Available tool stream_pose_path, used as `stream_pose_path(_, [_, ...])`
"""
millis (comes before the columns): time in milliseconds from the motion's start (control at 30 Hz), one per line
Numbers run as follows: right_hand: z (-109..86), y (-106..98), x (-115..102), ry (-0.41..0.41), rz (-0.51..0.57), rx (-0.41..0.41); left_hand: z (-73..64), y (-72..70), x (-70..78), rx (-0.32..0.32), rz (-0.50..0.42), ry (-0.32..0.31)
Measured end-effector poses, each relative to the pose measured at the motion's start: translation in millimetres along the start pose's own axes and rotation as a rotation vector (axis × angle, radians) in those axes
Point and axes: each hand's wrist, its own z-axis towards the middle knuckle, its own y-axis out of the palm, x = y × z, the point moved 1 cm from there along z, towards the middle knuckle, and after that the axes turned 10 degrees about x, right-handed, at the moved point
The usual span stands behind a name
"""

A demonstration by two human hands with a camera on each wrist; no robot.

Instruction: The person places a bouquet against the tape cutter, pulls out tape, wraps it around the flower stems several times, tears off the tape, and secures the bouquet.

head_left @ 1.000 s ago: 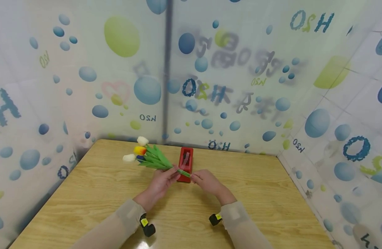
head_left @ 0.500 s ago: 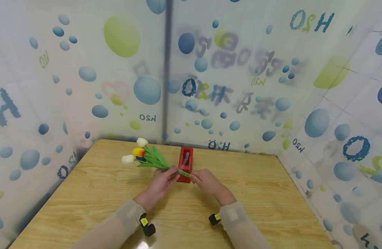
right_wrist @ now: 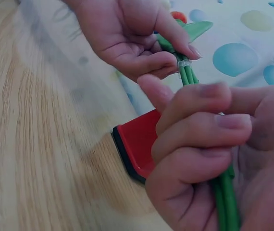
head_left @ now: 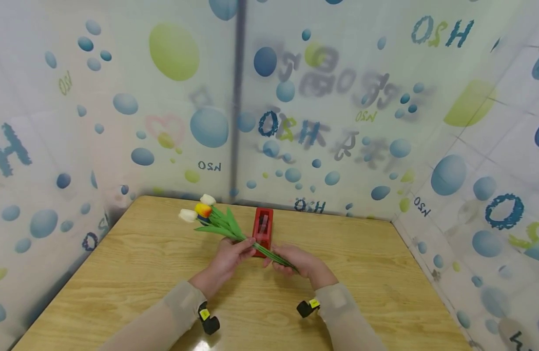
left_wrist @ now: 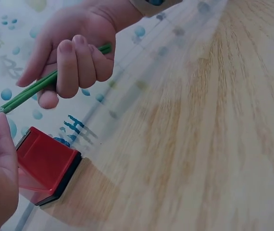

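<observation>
A bunch of artificial tulips (head_left: 227,225), with white, orange-yellow and dark blue heads, slants over the table, heads to the far left. My left hand (head_left: 229,256) pinches its green stems between thumb and fingers, right beside a band of clear tape (right_wrist: 184,62) seen in the right wrist view. Lower down, my right hand (head_left: 301,262) curls its fingers around the stems (left_wrist: 24,95), whose cut ends poke out past the palm in the left wrist view. Just behind both hands stands a red tape dispenser (head_left: 262,237) with a toothed cutting edge and a black base.
The wooden table (head_left: 366,273) spreads out on both sides of the arms. A curtain (head_left: 322,170) printed with blue and green spots hangs along its back edge and sides. Black wrist cameras (head_left: 208,319) are strapped on both sleeves.
My right hand has gone from pinching at the stems' visible end to gripping around them, and more stem shows toward the lower right. The flower heads have shifted slightly right.
</observation>
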Motion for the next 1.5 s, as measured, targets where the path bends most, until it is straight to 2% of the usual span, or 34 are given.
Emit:
stream_pose_path(100, [-0.8, 0, 1, 0.062, 0.102, -0.043, -0.2, 0.6, 0.0, 0.007, 0.007, -0.005])
stream_pose_path(233, [-0.9, 1, 0, 0.091, 0.170, -0.082, 0.2, 1.0, 0.6, 0.005, -0.001, -0.014])
stream_pose_path(367, [1.4, 1, 2, 0.076, 0.168, -0.116, -0.5, 0.6, 1.4, -0.005, -0.010, -0.006])
stream_pose_path(467, [3.7, 1, 3, 0.056, 0.143, -0.113, -1.3, 0.5, 1.1, -0.006, -0.013, -0.002])
stream_pose_path(567, [5.5, 0, 4, -0.014, 0.050, -0.065, -1.9, 0.9, 0.8, -0.011, -0.035, -0.005])
stream_pose_path(767, [7.5, 1, 1, -0.228, -0.247, 0.058, -3.0, 2.2, 1.1, -0.015, -0.100, 0.002])
stream_pose_path(1000, [3.1, 2, -6, -0.368, -0.497, 0.203, -4.0, 1.9, 2.4, -0.047, -0.105, -0.028])
stream_pose_path(1133, [2.5, 1, -8, -0.397, -0.614, 0.261, -2.4, 2.4, 2.0, -0.006, -0.136, -0.031])
stream_pose_path(1300, [3.9, 3, -7, -0.426, -0.666, 0.257, 0.5, 2.7, -0.8, 0.039, -0.157, -0.003])
stream_pose_path(1400, [3.7, 4, -8, -0.422, -0.634, 0.253, 0.1, 2.9, -0.4, 0.049, -0.153, 0.014])
stream_pose_path(1500, [2.8, 5, -8, -0.383, -0.592, 0.252, -1.1, 2.5, 0.4, 0.046, -0.135, 0.022])
